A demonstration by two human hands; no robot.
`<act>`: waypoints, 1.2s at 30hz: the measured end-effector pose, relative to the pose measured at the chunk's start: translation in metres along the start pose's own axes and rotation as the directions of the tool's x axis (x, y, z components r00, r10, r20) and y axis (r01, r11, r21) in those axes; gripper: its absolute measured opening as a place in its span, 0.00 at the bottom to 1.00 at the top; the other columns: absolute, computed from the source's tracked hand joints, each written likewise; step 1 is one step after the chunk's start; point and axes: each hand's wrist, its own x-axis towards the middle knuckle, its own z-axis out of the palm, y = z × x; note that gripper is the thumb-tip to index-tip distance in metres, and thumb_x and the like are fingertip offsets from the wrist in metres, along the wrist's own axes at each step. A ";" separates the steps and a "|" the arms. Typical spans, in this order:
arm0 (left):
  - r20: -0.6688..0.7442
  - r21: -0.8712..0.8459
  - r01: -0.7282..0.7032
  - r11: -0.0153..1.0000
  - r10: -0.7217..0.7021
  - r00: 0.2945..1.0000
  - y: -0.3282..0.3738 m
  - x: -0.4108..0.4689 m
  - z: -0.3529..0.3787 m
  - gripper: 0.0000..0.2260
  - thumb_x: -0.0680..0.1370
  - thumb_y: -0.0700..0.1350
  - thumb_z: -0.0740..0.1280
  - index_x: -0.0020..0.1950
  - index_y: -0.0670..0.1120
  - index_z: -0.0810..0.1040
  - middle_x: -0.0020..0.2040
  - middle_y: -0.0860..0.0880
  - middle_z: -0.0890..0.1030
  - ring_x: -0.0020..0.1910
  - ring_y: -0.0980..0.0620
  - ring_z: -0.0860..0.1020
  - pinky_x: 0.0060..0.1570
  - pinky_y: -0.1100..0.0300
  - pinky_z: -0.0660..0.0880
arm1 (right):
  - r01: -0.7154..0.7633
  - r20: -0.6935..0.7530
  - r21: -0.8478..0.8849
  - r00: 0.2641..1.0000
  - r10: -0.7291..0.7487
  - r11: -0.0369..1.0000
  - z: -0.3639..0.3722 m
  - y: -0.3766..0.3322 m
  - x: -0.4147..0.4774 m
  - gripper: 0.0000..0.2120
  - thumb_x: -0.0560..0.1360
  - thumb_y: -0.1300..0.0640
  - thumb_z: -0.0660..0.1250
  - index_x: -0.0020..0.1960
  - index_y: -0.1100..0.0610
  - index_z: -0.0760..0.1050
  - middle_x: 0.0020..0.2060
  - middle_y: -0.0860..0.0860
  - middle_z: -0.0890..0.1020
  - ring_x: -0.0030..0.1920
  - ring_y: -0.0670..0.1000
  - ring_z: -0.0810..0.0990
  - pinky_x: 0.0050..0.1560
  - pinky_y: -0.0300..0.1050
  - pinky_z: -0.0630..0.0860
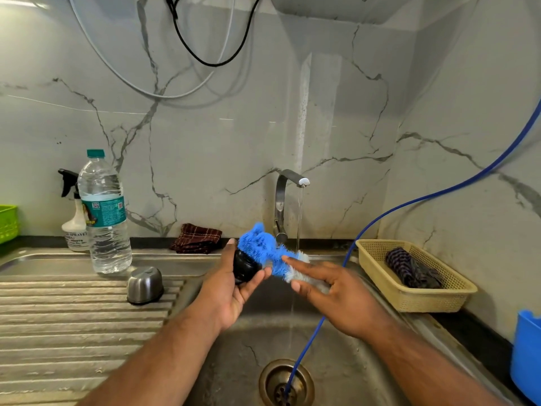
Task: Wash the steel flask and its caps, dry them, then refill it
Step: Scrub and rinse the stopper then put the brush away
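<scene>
Blue hose crosses the sink; drainboard seems open around steel cap.

A home kitchen: beneath the left hand and right hand lies a stainless steel sink basin, with a ribbed steel draining board left of the left hand. Just behind both hands, a curved steel tap runs water before a grey-veined marble-look wall. A beige plastic mesh basket sits right of the right hand.

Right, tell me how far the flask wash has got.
Possibly done: the steel cap sits on the drainboard. In hand: the left hand holds the black cap while the right hand scrubs it with the blue brush, tap running. Left: the flask, out of view, plus drying and refilling.
</scene>
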 end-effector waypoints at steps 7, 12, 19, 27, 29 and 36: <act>-0.035 0.196 -0.043 0.980 0.051 0.998 0.000 0.008 -0.006 0.18 0.86 0.52 0.53 0.55 0.42 0.77 0.34 0.41 0.81 0.21 0.54 0.65 0.19 0.65 0.59 | -0.030 0.061 0.159 0.998 0.021 0.987 -0.003 -0.003 -0.002 0.18 0.80 0.44 0.68 0.67 0.30 0.74 0.63 0.30 0.79 0.64 0.29 0.74 0.61 0.27 0.71; -0.038 0.249 -0.065 0.966 0.076 0.996 -0.001 0.006 -0.006 0.15 0.87 0.48 0.53 0.55 0.43 0.77 0.34 0.42 0.82 0.22 0.54 0.66 0.19 0.64 0.61 | -0.018 0.068 0.232 0.998 0.002 0.972 -0.002 -0.007 -0.002 0.18 0.80 0.50 0.69 0.68 0.36 0.76 0.60 0.26 0.79 0.63 0.29 0.74 0.64 0.26 0.71; -0.069 0.236 -0.053 0.970 0.071 0.995 -0.004 0.008 -0.007 0.15 0.87 0.49 0.53 0.54 0.45 0.78 0.35 0.42 0.83 0.23 0.54 0.68 0.20 0.64 0.63 | -0.006 0.049 0.170 0.999 -0.003 0.986 0.003 -0.007 -0.001 0.18 0.80 0.46 0.69 0.68 0.32 0.75 0.63 0.28 0.77 0.63 0.28 0.74 0.63 0.28 0.73; -0.097 0.228 -0.042 0.973 0.065 0.993 -0.005 0.010 -0.004 0.16 0.86 0.51 0.54 0.54 0.46 0.79 0.34 0.44 0.85 0.23 0.54 0.70 0.21 0.65 0.65 | 0.024 0.051 0.147 0.998 -0.032 0.989 0.003 -0.011 -0.003 0.18 0.80 0.45 0.68 0.67 0.30 0.74 0.61 0.29 0.79 0.54 0.29 0.78 0.51 0.27 0.74; -0.093 0.223 -0.035 0.974 0.057 0.994 -0.006 0.011 -0.004 0.17 0.87 0.52 0.53 0.55 0.45 0.79 0.36 0.43 0.84 0.23 0.54 0.70 0.20 0.65 0.65 | 0.020 0.028 0.101 0.999 -0.023 0.995 0.002 -0.012 -0.003 0.18 0.80 0.44 0.68 0.66 0.28 0.74 0.62 0.30 0.79 0.53 0.26 0.77 0.48 0.23 0.71; -0.087 0.234 -0.040 0.971 0.062 0.994 -0.009 0.013 -0.005 0.19 0.87 0.54 0.54 0.59 0.44 0.79 0.37 0.42 0.84 0.23 0.54 0.71 0.21 0.65 0.67 | -0.008 0.044 0.090 0.999 0.005 0.996 0.002 -0.011 -0.004 0.17 0.81 0.46 0.68 0.67 0.32 0.75 0.49 0.28 0.81 0.41 0.30 0.78 0.40 0.26 0.70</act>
